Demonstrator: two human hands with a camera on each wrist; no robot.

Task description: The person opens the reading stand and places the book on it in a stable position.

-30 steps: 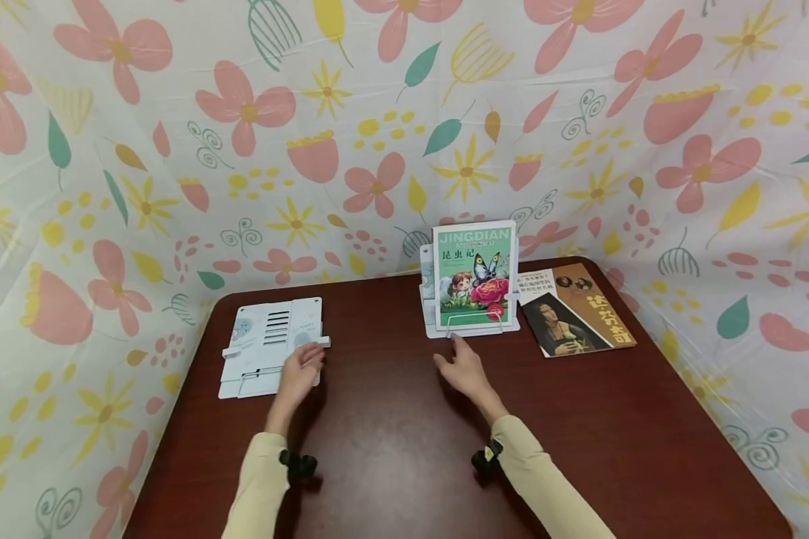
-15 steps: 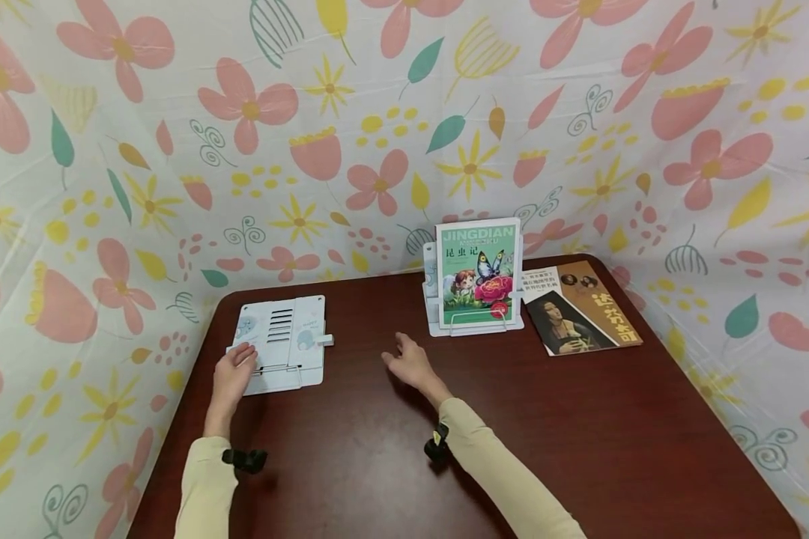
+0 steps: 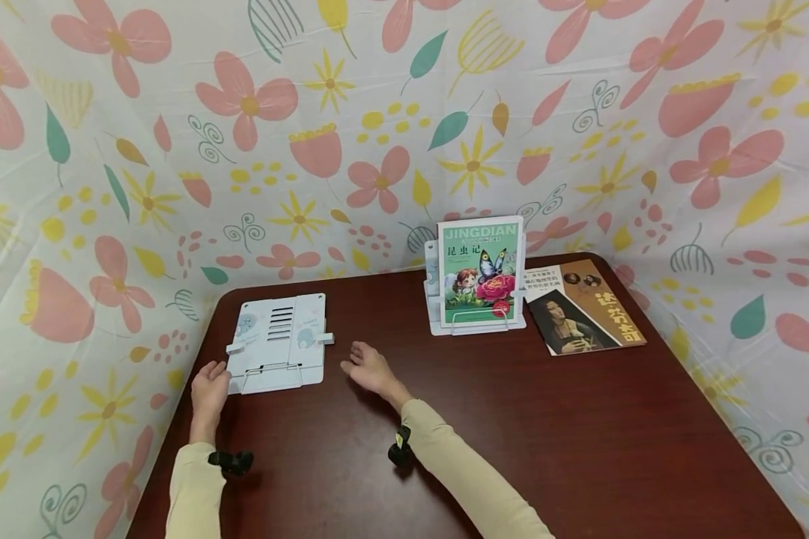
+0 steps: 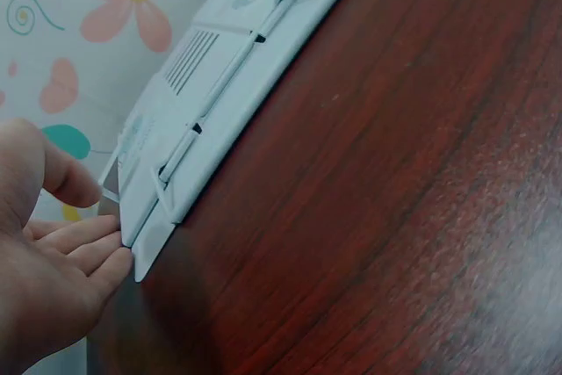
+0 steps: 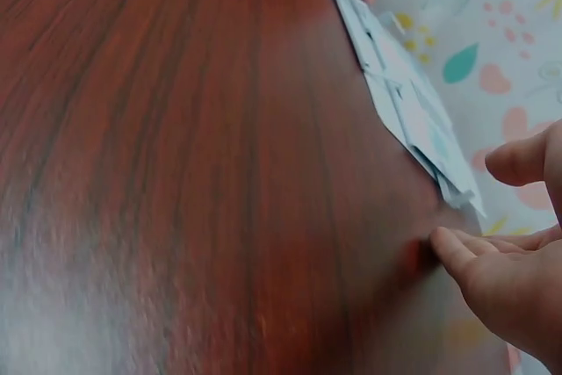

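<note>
A white folding book stand [image 3: 259,355] with slots and a wire page holder lies flat at the table's left. My left hand [image 3: 210,389] is at its lower left corner. In the left wrist view, the left fingers [image 4: 97,256] are at the stand's edge, seemingly touching it, with the thumb raised apart. My right hand [image 3: 372,370] hovers just right of the stand, thumb and fingers parted and holding nothing. The right wrist view shows a gap between the right fingertips [image 5: 443,243] and the stand's near end [image 5: 452,177].
A second white stand [image 3: 434,299] at the back holds a green insect-themed book [image 3: 479,273] upright. Right of it, a brown and white book [image 3: 583,307] lies flat on the dark wooden table [image 3: 512,419]. A flowered cloth [image 3: 377,112] hangs behind the table.
My left hand has moved from the stand's right part across to its left edge. My right hand has moved left, away from the upright book, toward the flat stand.
</note>
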